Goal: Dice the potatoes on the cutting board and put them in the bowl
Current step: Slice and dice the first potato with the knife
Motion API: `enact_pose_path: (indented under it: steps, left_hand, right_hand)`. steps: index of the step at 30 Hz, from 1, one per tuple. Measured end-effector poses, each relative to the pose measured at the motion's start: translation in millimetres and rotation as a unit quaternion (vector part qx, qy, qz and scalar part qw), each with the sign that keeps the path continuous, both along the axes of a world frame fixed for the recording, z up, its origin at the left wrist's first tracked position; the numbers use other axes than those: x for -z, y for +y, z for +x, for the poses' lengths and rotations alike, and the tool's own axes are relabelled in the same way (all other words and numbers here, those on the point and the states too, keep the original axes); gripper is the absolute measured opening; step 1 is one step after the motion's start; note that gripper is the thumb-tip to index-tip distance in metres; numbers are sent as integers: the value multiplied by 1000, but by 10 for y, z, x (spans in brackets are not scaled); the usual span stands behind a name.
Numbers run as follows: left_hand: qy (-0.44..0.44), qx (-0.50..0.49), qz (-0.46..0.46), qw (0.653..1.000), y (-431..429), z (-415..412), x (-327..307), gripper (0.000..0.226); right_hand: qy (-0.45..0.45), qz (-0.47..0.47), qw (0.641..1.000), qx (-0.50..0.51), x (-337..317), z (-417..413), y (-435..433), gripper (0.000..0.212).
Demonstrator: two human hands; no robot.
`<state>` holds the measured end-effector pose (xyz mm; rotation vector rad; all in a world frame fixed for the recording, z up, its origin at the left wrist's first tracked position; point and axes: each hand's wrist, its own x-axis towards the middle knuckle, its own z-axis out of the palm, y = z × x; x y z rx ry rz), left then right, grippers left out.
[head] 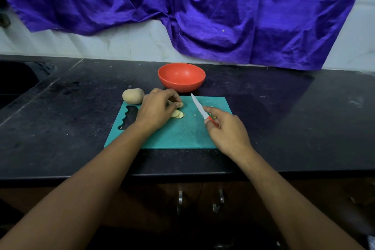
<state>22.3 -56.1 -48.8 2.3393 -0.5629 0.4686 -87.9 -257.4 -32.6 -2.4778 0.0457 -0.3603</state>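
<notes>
We look down on a black, speckled stone counter [284, 128], glossy and dotted with pale flecks. A teal plastic cutting board [182, 136] lies flat on it near the front edge. Just beyond the board's far edge stands a red bowl [181, 85]. A whole potato [133, 96] rests on the counter beside the board's far left corner. At the far left a sink [14, 81] is sunk into it.
</notes>
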Motion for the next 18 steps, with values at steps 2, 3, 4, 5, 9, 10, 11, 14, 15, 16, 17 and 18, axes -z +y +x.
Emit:
enact_pose_path:
  steps: [2,3,4,5,9,10,11,14,15,16,17,18]
  left_hand:
    - [-20,-1,2,1000,-5,-30,-24,7]
    - [-26,0,0,1000,-2,-34,-24,7]
    - [-32,3,-6,999,1,-49,-29,8]
    - [-37,5,-17,999,1,-62,-31,8]
    - [-9,23,-121,992,38,-153,-65,7]
    - [14,33,-149,988,60,-192,-74,7]
    - [41,43,-172,983,91,-229,-66,8]
    - [96,55,-164,980,177,-338,-9,10]
    - [105,50,-141,983,188,-356,13,11]
    - [108,42,-115,987,193,-357,35,12]
    - [104,32,-91,990,187,-351,43,12]
    - [98,25,-71,992,174,-338,43,13]
  right_hand:
    - [-3,-8,1000,0,-3,-8,8,44]
    - [-5,-10,1000,2,-1,-9,10,44]
    - [-7,-10,1000,3,-1,-12,8,44]
    - [-8,-8,1000,5,1,-16,6,44]
    - [-10,0,1000,4,26,-18,-4,44]
    - [-10,2,1000,3,27,-19,-5,44]
    - [-11,4,1000,2,28,-21,-8,44]
    - [-8,6,1000,0,28,-19,-5,44]
    - [-6,4,1000,0,29,-19,-1,44]
    - [-4,2,1000,-1,31,-17,7,44]
    - [-2,0,1000,-2,32,-19,10,45]
    - [0,-2,1000,-1,31,-19,13,45]
